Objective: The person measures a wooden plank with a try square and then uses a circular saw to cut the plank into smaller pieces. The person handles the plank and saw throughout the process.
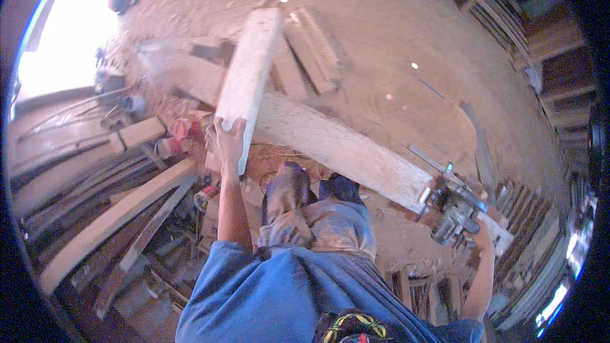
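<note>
My left hand (pixel 227 143) is closed round the near end of a pale, thick wooden board (pixel 246 63), which is tilted up and points away from me. Behind it, a long wooden beam (pixel 337 143) runs from the left middle down to the right. At the beam's right end sits a handheld power tool (pixel 452 206) with a grey metal body; blur hides its exact kind. My right hand (pixel 481 234) is wrapped round the tool's near right side, and its fingers are partly hidden.
Short timber pieces (pixel 311 51) lie beyond the beam on the dusty floor (pixel 381 44). Long planks (pixel 121 222) are heaped at my left, near a red and white object (pixel 181 128). Slatted wood (pixel 527 216) lies at the right. My legs (pixel 318 222) stand close to the beam.
</note>
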A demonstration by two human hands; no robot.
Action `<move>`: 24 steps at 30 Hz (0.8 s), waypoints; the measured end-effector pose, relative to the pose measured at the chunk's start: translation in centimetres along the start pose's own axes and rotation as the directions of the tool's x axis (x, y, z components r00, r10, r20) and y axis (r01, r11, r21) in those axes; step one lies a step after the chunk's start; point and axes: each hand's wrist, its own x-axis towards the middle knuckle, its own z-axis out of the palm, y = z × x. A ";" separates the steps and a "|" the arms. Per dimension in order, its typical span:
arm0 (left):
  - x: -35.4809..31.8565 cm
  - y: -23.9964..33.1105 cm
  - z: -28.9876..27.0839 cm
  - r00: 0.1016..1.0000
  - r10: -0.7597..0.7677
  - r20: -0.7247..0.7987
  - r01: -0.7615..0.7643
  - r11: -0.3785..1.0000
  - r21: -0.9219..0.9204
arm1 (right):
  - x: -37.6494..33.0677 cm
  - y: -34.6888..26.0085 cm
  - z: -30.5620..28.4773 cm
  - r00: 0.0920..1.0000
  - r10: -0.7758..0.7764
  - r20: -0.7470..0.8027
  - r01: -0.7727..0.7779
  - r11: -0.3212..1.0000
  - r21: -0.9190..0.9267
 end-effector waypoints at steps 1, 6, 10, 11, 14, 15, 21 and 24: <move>1.1 -0.8 -0.7 0.999 -0.042 -0.001 0.042 0.999 -0.009 | 0.1 0.6 0.3 1.000 0.013 -0.015 -0.013 1.000 0.007; 7.1 -4.8 -3.7 0.969 -0.087 0.229 0.063 0.992 0.108 | 0.7 1.7 -0.2 0.999 -0.010 -0.042 0.002 0.984 -0.179; 10.1 -4.7 -5.7 0.892 0.083 0.445 -0.033 0.992 -0.118 | 0.5 3.1 -0.3 0.995 -0.002 -0.104 -0.016 0.984 -0.177; 9.7 -6.2 -4.6 0.837 0.049 0.545 0.052 0.984 -0.168 | 0.5 3.0 -0.8 0.996 -0.012 -0.084 -0.001 0.989 -0.148; 9.1 -10.2 0.8 0.660 0.054 0.749 0.322 0.881 -0.347 | -1.2 -3.5 -2.4 0.971 -0.188 -0.149 0.129 0.931 -0.341; 7.4 -9.9 2.1 0.629 0.087 0.772 0.420 0.798 -0.432 | -1.8 -4.3 -2.8 0.961 -0.229 -0.155 0.157 0.914 -0.375; 0.8 -9.9 5.9 0.600 0.421 0.680 0.712 0.106 -0.694 | -6.4 -21.2 -6.9 0.985 -0.032 -0.168 -0.053 0.877 -0.478; -2.0 -10.4 8.3 0.832 0.228 0.506 0.525 -0.027 -0.851 | -6.0 -19.8 -7.5 0.884 -0.367 -0.291 0.153 0.813 -0.561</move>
